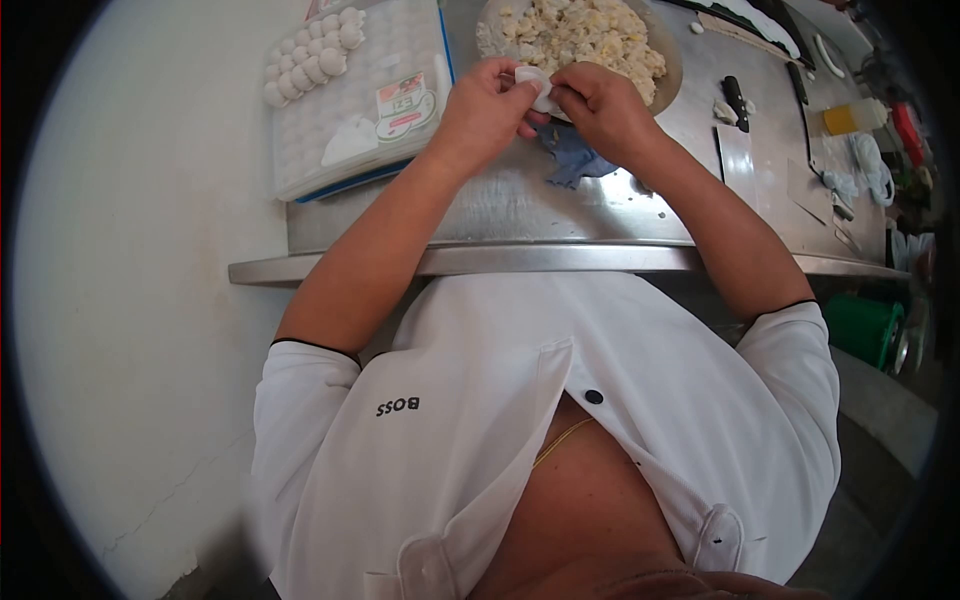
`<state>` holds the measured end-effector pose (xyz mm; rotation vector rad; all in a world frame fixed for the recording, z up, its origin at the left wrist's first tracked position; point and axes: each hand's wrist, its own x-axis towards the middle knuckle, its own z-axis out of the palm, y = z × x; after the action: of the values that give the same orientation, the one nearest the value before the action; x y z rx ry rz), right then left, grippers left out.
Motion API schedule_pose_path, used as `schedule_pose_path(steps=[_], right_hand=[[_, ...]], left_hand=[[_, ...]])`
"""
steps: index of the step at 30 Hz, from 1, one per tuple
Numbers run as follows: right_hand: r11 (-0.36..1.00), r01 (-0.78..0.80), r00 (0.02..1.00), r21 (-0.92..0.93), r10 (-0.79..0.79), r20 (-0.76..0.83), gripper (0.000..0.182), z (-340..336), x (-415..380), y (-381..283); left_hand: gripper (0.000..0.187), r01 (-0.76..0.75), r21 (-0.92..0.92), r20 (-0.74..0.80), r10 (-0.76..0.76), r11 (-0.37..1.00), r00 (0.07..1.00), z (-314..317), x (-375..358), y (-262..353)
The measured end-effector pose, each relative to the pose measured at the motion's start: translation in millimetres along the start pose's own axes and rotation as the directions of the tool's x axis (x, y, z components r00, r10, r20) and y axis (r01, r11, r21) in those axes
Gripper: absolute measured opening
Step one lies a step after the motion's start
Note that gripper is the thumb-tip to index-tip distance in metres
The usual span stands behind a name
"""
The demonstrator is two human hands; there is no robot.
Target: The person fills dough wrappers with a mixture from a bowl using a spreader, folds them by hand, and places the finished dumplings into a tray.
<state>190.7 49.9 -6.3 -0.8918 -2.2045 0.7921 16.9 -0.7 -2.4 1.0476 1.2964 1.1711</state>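
Note:
My left hand (pixel 480 112) and my right hand (pixel 608 108) meet at the near rim of a metal bowl (pixel 672 60). Between them they pinch a small white dough wrapper (pixel 533 77), its edges partly hidden by my fingers. Both hands are closed on it. The bowl holds a pale, chunky filling (pixel 590 35) with yellow bits. Just below my hands lies a crumpled blue cloth (pixel 575 162). Left of my left hand, several round white dumplings (pixel 318 52) sit in rows on top of a lidded plastic tray (pixel 340 110).
The steel table (pixel 470 215) has a raised front edge (pixel 560 260). To the right lie a black-handled cleaver (pixel 737 155), a long dark-handled tool (pixel 800 95) and a bottle of yellow liquid (pixel 850 118). A green bucket (pixel 865 328) stands below at right. A wall (pixel 140 250) rises at left.

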Motion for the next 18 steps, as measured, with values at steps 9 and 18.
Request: schedule_pose_path(steps=[9, 18], right_hand=[[1.000, -0.015, 1.000, 0.026, 0.015, 0.006, 0.015, 3.4, -0.6, -2.2], [0.991, 0.027, 0.997, -0.127, -0.018, 0.071, 0.015, -0.2, -1.0, -0.8]], left_hand=[[0.022, 0.035, 0.165, 0.088, -0.051, 0.986, 0.995, -2.7, -2.8, 5.8], [0.026, 0.008, 0.183, 0.053, -0.018, 0.983, 0.998, 1.7, -6.3, 5.8]])
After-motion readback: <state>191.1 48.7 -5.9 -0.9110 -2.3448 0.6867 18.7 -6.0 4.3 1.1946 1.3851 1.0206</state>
